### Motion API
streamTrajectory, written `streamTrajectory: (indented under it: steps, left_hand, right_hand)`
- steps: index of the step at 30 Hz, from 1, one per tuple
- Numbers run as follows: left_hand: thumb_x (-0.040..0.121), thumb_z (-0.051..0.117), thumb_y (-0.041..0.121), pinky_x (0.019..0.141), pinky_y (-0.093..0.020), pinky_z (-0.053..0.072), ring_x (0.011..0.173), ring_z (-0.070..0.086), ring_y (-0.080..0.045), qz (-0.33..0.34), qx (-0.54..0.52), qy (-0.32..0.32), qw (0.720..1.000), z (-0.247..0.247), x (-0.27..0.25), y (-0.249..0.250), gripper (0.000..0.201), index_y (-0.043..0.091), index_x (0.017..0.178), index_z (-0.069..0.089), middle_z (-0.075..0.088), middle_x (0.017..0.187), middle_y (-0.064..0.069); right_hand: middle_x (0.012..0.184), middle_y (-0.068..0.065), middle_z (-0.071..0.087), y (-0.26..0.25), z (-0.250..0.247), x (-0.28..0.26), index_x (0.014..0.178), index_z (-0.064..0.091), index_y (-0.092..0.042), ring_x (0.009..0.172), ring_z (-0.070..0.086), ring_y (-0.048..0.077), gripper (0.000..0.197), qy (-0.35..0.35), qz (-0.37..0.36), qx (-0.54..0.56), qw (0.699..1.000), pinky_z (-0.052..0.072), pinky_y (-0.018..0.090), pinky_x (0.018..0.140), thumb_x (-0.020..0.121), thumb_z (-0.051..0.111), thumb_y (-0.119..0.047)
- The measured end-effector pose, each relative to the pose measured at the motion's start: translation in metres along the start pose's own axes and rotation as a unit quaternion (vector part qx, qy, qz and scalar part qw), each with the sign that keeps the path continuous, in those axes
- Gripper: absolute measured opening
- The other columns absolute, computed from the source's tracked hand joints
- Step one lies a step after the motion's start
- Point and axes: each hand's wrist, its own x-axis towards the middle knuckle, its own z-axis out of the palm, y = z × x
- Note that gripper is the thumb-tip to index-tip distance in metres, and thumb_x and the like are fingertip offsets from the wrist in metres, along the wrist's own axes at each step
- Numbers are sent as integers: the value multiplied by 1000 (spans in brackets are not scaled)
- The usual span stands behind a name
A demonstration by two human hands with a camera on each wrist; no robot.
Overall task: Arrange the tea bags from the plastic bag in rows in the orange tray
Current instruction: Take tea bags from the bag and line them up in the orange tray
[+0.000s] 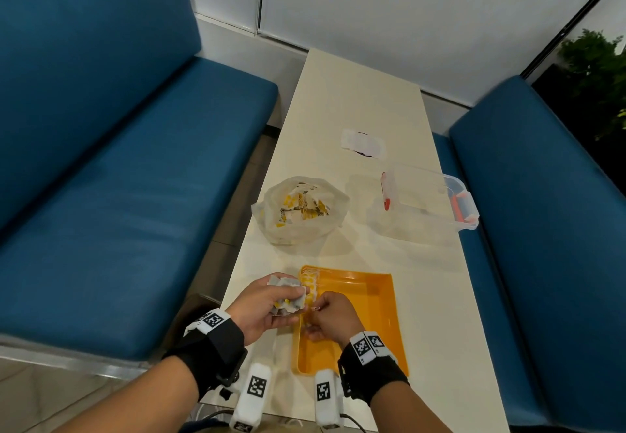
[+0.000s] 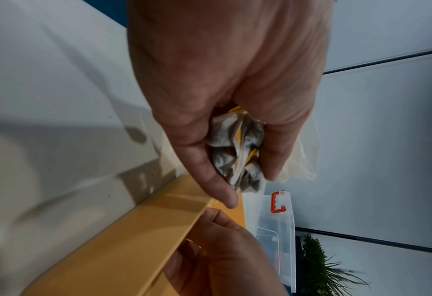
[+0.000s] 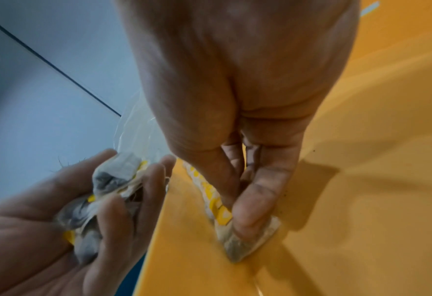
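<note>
A long cream-coloured desk [image 1: 355,100] runs away between two blue padded benches [image 1: 111,168], and a shallow rectangular orange plastic tray [image 1: 379,300] lies on its near end, close to the desk's left edge. A row of white paper tea bags with yellow tags [image 1: 311,281] is packed against the tray's left wall at its far corner; the rest of the tray floor, to the right and near, is bare orange.

The left hand [image 1: 262,307] hovers just outside the tray's left rim, fingers curled round a crumpled bunch of tea bags [image 2: 237,152]. The right hand [image 1: 333,314] is inside the tray beside it, thumb and fingers pinched on a single tea bag [image 3: 245,240] whose lower corner touches the tray floor at the near end of the row. The two hands are nearly touching over the rim.

Farther along the desk sits a crumpled translucent plastic bag [image 1: 301,210], mouth open, with more yellow-tagged tea bags inside. To its right, near the desk's right edge, stands a clear plastic box with orange-red latches [image 1: 426,202]. Beyond these lies a small flat white packet with a dark purple mark [image 1: 363,143]. The far part of the desk is open surface.

Any print on the yellow tags is too blurred to read.
</note>
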Motion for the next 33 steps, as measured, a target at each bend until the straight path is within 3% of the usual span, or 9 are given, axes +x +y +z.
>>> streamTrajectory:
  steps: [4,7,9,12,15,18,23,26,33]
  left_hand:
    - [92,73,23,73,-33,63,91,75,-24,2,-12,10,1000,0,0,2,33,8,120,64,76,102,-12]
    - [96,68,32,77,-35,63,92,75,-26,6,-22,31,999,-2,3,5,31,9,117,64,76,100,-13]
    - [96,68,34,83,-39,63,91,75,-27,13,-16,48,999,-3,6,8,33,8,115,64,76,98,-13]
    - [97,67,34,86,-41,62,90,75,-28,25,2,48,999,-1,7,11,34,5,114,63,75,99,-16]
    - [98,67,36,89,-43,62,102,74,-34,25,19,44,999,1,10,14,39,4,119,64,74,112,-20]
    - [97,68,33,89,-44,62,106,72,-38,16,0,37,999,-3,10,16,36,3,116,63,73,113,-23]
    - [85,79,8,85,-38,63,98,74,-30,24,-22,14,999,-11,6,15,37,4,117,62,75,105,-17]
    - [79,79,-6,76,-36,63,94,74,-29,33,-25,36,998,-13,7,14,39,4,114,63,72,101,-17]
    - [75,79,-14,67,-34,61,83,72,-24,71,12,73,995,-14,12,13,39,7,105,65,70,91,-11]
  right_hand:
    - [74,13,65,-5,3,-5,83,47,-15,61,71,33,22,43,-10,-39,998,51,29,48,78,62,0]
    - [81,0,64,-12,-7,-11,87,59,-24,68,66,18,16,138,-118,-80,980,51,30,54,78,71,-19]
    - [86,-1,64,-24,-11,-23,91,65,-33,70,65,19,16,121,-192,-13,974,50,30,54,79,75,-32]
    - [104,3,63,-40,-9,-36,102,69,-37,77,70,26,27,45,-214,36,975,49,26,50,78,80,-39]
    - [105,5,63,-46,-3,-37,101,72,-28,79,70,28,24,45,-219,22,974,52,27,51,79,82,-25]
    - [92,6,67,-43,-3,-33,93,71,-16,74,70,28,15,51,-208,57,975,57,30,58,81,79,-11]
    - [81,12,65,-36,-7,-30,87,66,-1,67,67,24,13,30,-192,146,970,59,33,65,80,76,2]
    - [85,18,65,-33,-8,-27,84,65,0,73,71,30,12,31,-184,177,966,60,36,68,80,74,6]
    - [96,22,65,-29,-7,-29,84,62,-2,90,69,47,20,0,-157,189,969,61,44,77,79,63,17]
